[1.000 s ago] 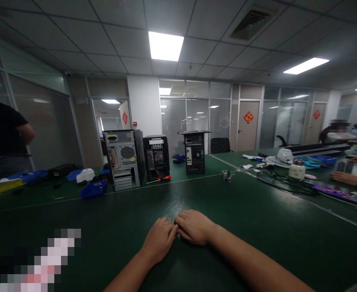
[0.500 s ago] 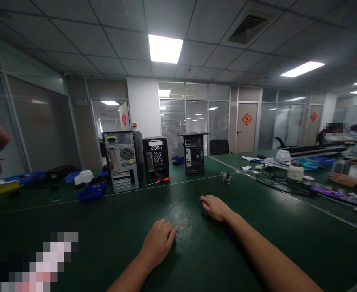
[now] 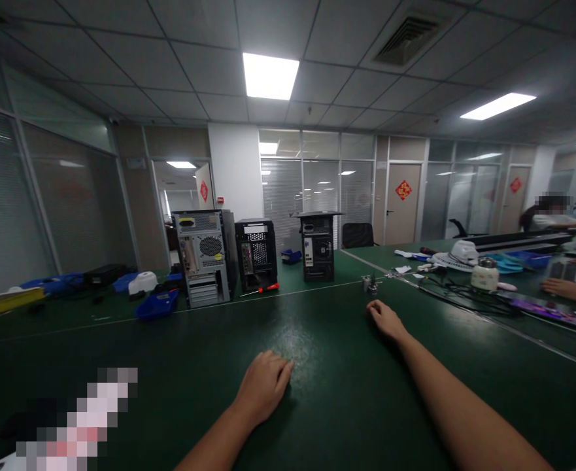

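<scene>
My left hand (image 3: 265,384) rests palm down on the green tabletop (image 3: 209,366), its fingers loosely bent and the thumb out to the right. Nothing shows in it. Farther out and to the right, my right hand (image 3: 386,320) reaches low over the table with slightly bent fingers, and I see nothing held. Just beyond its fingertips stand small metal parts (image 3: 372,285), apart from the hand; their kind is too small to tell. A screwdriver with a red handle (image 3: 269,288) lies in front of the middle computer case (image 3: 257,255).
A grey computer case (image 3: 204,258) and a smaller black case (image 3: 317,252) stand across the table. Blue trays (image 3: 156,305) lie left. Cables (image 3: 449,288), a cream-coloured container (image 3: 484,277) and a co-worker's hands (image 3: 565,288) are at the right.
My right hand has moved right and slightly forward, closer to the small metal parts. My left hand stays nearly in place. The view has shifted a little, and the person at far left is out of sight.
</scene>
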`<state>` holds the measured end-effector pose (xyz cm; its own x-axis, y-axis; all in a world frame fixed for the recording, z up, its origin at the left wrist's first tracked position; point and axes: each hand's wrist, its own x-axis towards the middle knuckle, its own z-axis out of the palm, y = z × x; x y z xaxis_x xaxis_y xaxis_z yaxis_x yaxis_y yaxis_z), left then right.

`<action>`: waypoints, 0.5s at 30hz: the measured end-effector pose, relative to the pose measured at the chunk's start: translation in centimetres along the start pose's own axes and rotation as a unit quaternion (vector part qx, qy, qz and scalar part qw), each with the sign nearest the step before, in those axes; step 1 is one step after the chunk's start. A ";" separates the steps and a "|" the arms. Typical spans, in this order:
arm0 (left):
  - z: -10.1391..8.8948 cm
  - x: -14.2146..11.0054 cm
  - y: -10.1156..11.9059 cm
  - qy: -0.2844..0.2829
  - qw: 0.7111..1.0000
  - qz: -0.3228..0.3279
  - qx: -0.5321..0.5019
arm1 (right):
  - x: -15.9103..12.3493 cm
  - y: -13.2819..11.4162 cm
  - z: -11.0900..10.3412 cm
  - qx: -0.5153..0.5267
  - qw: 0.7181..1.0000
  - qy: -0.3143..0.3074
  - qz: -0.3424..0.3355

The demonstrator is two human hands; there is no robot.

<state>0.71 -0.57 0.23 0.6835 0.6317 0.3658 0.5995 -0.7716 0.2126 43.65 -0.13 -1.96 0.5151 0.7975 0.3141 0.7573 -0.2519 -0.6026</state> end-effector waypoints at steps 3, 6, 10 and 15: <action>0.0 0.1 -0.1 -0.005 1.000 0.004 0.002 | 0.3 0.4 -0.6 0.013 1.000 0.003 0.012; 0.1 0.1 -0.2 -0.006 1.000 0.006 0.004 | 0.5 0.9 -1.2 0.029 0.999 -0.023 0.019; 0.3 0.0 -0.3 -0.003 1.000 0.008 0.004 | 0.3 1.1 -1.5 0.052 0.998 -0.028 0.029; 0.4 0.2 -0.4 -0.005 1.000 0.010 0.001 | 0.0 0.6 -2.0 0.059 0.998 -0.002 0.010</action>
<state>0.78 -0.15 -0.10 0.7001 0.6167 0.3600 0.5861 -0.7842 0.2036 44.94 -1.39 -0.89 0.5281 0.7948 0.2992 0.6945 -0.2014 -0.6908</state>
